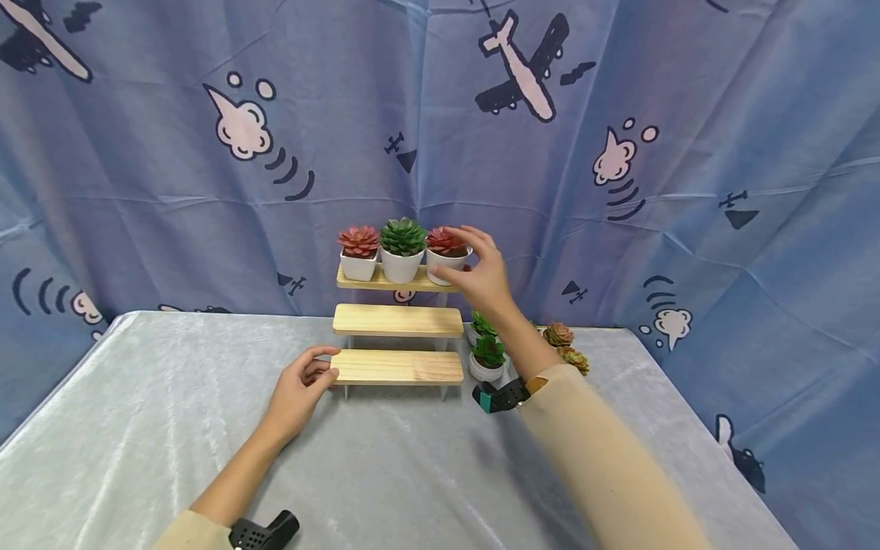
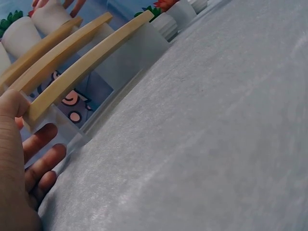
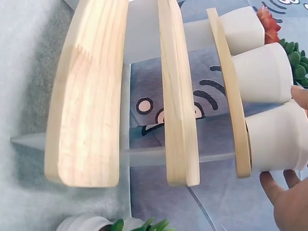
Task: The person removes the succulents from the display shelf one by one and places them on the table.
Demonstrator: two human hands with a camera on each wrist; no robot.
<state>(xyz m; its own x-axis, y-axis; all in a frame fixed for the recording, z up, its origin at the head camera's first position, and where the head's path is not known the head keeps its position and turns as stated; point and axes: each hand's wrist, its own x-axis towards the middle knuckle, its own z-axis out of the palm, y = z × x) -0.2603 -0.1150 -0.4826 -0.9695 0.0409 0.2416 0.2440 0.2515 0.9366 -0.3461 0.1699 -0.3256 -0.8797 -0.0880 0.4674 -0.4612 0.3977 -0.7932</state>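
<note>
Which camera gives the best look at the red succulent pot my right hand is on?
The head view: it shows the red succulent pot whole on the top shelf, with the right hand around it. The right wrist view shows only its white side and fingertips. The left wrist view catches only a partial glimpse of it.

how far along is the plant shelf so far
Top shelf already carries three pots. The right hand grips the rightmost red pot there; the left hand steadies the bottom shelf. Middle and bottom shelves are bare, and four potted succulents wait on the table.
</note>
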